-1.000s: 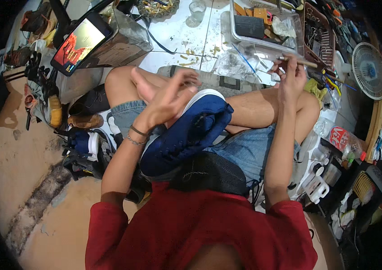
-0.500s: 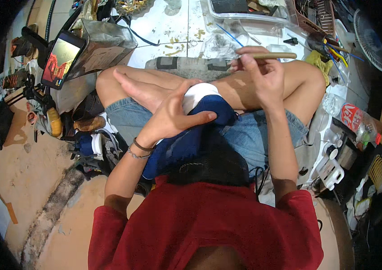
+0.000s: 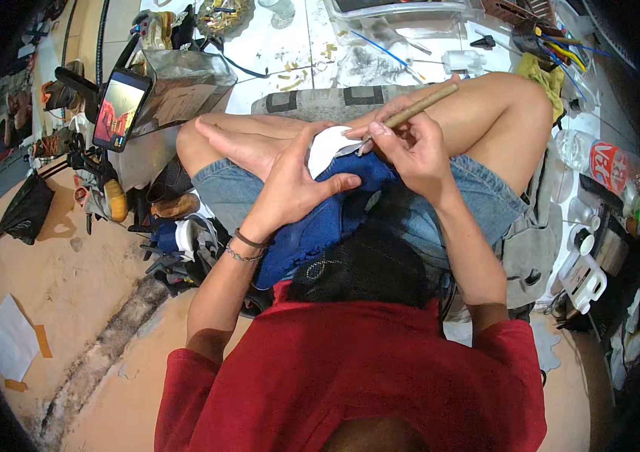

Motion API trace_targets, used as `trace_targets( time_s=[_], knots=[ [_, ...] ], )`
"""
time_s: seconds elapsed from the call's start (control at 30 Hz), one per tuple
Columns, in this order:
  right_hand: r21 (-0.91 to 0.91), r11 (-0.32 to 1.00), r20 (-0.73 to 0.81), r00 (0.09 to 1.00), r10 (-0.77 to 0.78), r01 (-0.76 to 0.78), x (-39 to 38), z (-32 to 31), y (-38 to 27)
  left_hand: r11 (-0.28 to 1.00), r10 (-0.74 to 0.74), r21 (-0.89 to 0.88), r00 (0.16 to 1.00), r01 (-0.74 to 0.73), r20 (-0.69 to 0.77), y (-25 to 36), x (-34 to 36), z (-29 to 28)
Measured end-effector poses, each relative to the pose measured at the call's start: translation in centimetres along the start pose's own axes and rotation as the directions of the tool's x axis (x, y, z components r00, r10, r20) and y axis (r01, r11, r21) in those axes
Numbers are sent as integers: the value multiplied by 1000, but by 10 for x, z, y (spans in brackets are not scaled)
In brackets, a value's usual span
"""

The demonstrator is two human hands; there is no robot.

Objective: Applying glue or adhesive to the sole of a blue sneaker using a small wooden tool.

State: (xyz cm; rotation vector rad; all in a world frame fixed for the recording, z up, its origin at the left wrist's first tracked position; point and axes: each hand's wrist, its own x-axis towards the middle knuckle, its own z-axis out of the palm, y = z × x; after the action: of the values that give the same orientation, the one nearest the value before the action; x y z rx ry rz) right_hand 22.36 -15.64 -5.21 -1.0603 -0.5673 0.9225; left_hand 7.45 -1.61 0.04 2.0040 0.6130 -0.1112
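Note:
A shoe with a white sole and blue upper lies in my lap. My left hand is closed around its side, with the thumb on the blue part and the fingers toward the far side. Between the fingers and thumb of my right hand is an awl with a tan wooden handle, pointing up to the right. Its thin metal tip meets the shoe where white and blue join. Under the shoe, a blue cloth covers part of my lap.
A phone stands on a holder at the left, beside a metal box. More footwear lies near my left knee. On the right are a plastic bottle and a white plastic piece. Scraps and a blue stick lie ahead.
My right hand has come down and left to the shoe, bringing the awl's tip onto it. My left hand keeps its hold. The view has shifted slightly.

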Motion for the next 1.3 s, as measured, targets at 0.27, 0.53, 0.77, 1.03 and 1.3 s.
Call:
trace_targets(
  time_s=[0.27,0.53,0.77,1.03,1.3],
  knots=[
    [-61,998,11,1000,-2,2,1,-2,1,997,-1,-73,1000,0,-16,-9,0,8],
    [-143,990,14,1000,3,-1,1,1,1,997,4,-78,1000,-5,-15,-9,0,8],
    [-126,992,22,999,31,-28,7,-5,13,995,-68,-77,997,70,37,-1,0,4],
    [-53,998,-10,1000,20,-20,6,-3,13,986,-70,-147,996,76,47,-5,-1,3],
    [7,999,57,998,38,-38,1,-6,10,982,-27,-186,999,29,18,-10,1,2]
  ],
)
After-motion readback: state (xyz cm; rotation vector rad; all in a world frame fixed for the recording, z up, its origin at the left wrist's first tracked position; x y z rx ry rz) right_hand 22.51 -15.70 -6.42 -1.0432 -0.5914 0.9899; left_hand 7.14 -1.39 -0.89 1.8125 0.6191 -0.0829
